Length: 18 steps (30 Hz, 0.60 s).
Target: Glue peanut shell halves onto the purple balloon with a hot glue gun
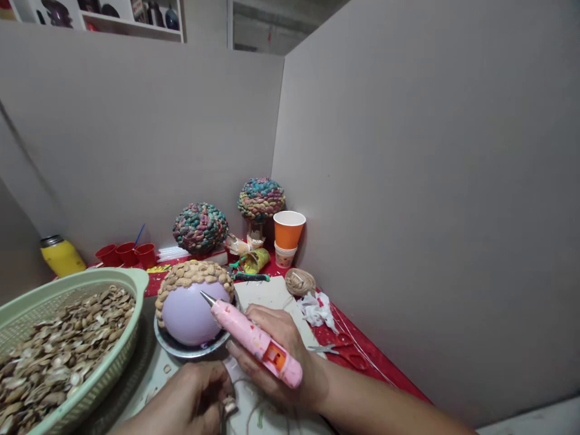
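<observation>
My right hand (276, 341) is wrapped round a pink hot glue gun (254, 338), its metal nozzle pointing up and left at a lilac balloon (193, 314). From this angle I cannot tell whether the tip touches it. Rows of tan nut shells (194, 275) cover the balloon's top and left side. The balloon rests in a metal bowl (190, 352). My left hand (197, 393) is closed low in front of the bowl, with a small shell piece (229, 405) at its fingertips.
A green basket (136, 302) of loose shells stands left. Behind are two colourful shell-covered balls (200, 228), red cups (127, 254), a yellow bottle (62, 257) and stacked paper cups (289, 232). Twine (299, 282), crumpled tissue (317, 311) and scissors (344, 352) lie right, beside a grey partition (408, 211).
</observation>
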Tool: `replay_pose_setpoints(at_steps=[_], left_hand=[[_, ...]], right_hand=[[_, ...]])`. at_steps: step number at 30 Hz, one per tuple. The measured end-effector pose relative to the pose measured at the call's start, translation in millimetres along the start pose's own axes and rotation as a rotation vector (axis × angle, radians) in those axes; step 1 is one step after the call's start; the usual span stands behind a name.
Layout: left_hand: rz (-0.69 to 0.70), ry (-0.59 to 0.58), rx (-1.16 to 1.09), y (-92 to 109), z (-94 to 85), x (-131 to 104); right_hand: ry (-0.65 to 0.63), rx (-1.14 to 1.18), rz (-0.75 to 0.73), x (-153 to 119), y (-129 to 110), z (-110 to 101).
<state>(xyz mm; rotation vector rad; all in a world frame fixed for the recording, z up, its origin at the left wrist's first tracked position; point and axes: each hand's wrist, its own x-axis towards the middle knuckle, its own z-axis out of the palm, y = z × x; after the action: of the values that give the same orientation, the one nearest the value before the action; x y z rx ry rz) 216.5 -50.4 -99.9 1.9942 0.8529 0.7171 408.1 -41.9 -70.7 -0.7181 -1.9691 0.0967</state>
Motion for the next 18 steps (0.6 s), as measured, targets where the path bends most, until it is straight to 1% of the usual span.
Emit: replay_pose_setpoints(at_steps=[3,4,5,7,9,11,12,15,18], left_hand=[[-0.006,-0.057,0.053,3.2,-5.5,0.6],[0.011,-0.039,0.071,5.0,-7.5,1.0],[0.040,-0.006,0.098,7.3,-9.4,1.1],[0.145,0.100,0.175,13.2,-12.9,-0.2],[0.304,0.217,0.254,21.7,-15.8,-3.7],[0.458,0.300,0.326,32.3,-18.0,-7.7],[0.507,0.319,0.366,37.9,-18.7,-9.1],[0.555,0.326,0.535,51.4,-19.3,-9.6],[0.611,0.354,0.656,55.7,-18.1,-6.3]], right_hand=[[-0.009,-0.012,-0.008,-0.1,0.3,1.2],[-0.009,-0.016,-0.019,-0.8,1.3,1.8],[-0.010,-0.025,-0.033,-1.8,2.7,2.6],[-0.013,-0.044,-0.052,-4.2,6.1,4.4],[-0.021,-0.070,-0.070,-6.5,9.4,6.1],[-0.031,-0.094,-0.087,-8.2,11.3,7.8],[-0.031,-0.100,-0.095,-8.9,11.5,8.6],[-0.039,-0.111,-0.129,-10.4,9.4,11.0],[-0.045,-0.151,-0.168,-11.9,6.0,13.5]])
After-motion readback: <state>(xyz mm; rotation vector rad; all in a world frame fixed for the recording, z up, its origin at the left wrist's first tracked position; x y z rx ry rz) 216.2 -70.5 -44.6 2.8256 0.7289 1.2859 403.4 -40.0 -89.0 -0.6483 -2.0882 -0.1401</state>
